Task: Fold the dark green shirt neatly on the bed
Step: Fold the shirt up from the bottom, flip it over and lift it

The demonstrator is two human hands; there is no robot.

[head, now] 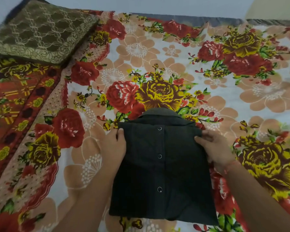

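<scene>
Dark green, the folded snap-front shirt (161, 166) lies on the red-and-yellow floral bedsheet (174, 51) toward the bed's near edge, collar pointing away. The left hand (113, 145) and right hand (215, 148) each pinch an upper side edge, thumbs on top; fingers underneath are hidden.

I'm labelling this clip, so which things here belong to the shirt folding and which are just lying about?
In the job: dark green shirt, folded, buttons up; left hand and right hand, each pinching an upper corner; floral bedsheet beneath.
Lying about: olive patterned pillow at the far left.
</scene>
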